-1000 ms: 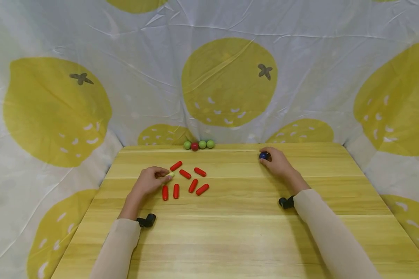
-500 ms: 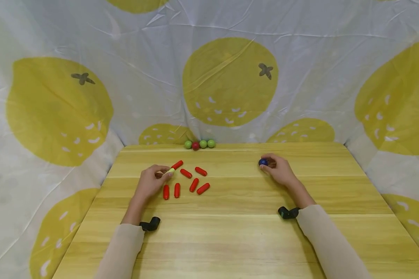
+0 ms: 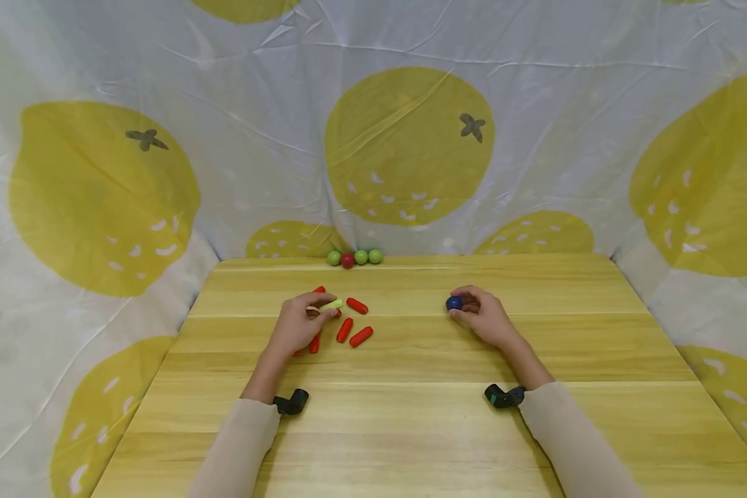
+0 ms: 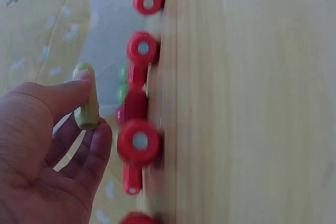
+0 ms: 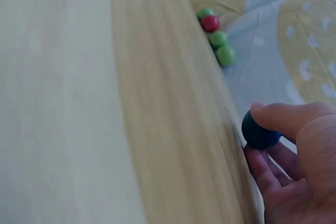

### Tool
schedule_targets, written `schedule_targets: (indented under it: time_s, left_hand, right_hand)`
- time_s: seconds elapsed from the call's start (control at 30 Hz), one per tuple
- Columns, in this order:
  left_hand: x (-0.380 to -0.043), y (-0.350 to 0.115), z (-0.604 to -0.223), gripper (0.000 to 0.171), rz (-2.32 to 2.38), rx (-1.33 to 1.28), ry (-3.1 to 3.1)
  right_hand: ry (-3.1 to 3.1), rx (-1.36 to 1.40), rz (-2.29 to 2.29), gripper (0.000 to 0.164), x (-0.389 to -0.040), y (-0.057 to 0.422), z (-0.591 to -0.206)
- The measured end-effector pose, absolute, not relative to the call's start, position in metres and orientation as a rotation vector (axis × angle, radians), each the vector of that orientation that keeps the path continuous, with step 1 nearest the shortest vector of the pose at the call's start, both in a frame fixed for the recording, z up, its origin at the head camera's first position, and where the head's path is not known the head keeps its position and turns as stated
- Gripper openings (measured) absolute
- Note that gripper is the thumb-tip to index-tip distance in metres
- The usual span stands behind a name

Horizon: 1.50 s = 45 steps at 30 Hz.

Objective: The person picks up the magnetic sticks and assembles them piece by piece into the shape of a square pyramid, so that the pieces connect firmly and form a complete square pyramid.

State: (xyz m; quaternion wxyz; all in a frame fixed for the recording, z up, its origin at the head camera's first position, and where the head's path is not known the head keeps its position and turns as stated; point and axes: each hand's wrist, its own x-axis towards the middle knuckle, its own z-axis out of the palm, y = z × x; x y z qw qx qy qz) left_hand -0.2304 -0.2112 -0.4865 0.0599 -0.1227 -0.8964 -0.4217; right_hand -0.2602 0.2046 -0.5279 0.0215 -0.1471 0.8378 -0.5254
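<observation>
My left hand (image 3: pixel 299 322) pinches a pale yellow-green ridged cylinder (image 3: pixel 333 304) between thumb and fingers, held above the table among several red ridged cylinders (image 3: pixel 361 337). In the left wrist view this pale cylinder (image 4: pixel 89 106) is upright in the picture, apart from the red cylinders (image 4: pixel 139 142), whose ends show a pale round centre. Some of the red ones are partly covered by the left hand in the head view. Over on the right, my right hand (image 3: pixel 488 319) grips a blue ball (image 3: pixel 453 303) with thumb and fingertips. That ball (image 5: pixel 258 132) appears raised off the table.
Along the back edge of the wooden table (image 3: pixel 398 429) sit several green balls (image 3: pixel 375 256) and one dark red ball (image 3: pixel 347 261) in a row. A cloth (image 3: pixel 274 138) printed with yellow fruit hangs behind the table and at both sides.
The left hand has moved right with the pale cylinder, passing over the red ones. The right hand has brought the blue ball nearer to the person and slightly left.
</observation>
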Motion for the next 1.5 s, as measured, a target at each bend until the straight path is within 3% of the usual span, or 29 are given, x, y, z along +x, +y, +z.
schedule_targets:
  time_s: [0.43, 0.83, 1.27, 1.5]
  left_hand:
    - [-0.237, -0.151, -0.496, 0.024, -1.351, -0.527, -2.690]
    - [-0.242, -0.112, -0.495, 0.023, -1.310, -0.673, -2.726]
    - [-0.246, -0.088, -0.498, 0.024, -1.241, -0.701, -2.812]
    - [-0.247, -0.083, -0.500, 0.023, -1.219, -0.710, -2.800]
  right_hand:
    - [2.578, -0.513, -1.668, 0.038, -0.234, 0.173, -0.496]
    - [2.523, -0.531, -1.720, 0.041, -0.253, 0.168, -0.528]
    - [2.475, -0.557, -1.748, 0.032, -0.250, 0.161, -0.531]
    - [2.518, -0.589, -1.665, 0.042, -0.249, 0.158, -0.531]
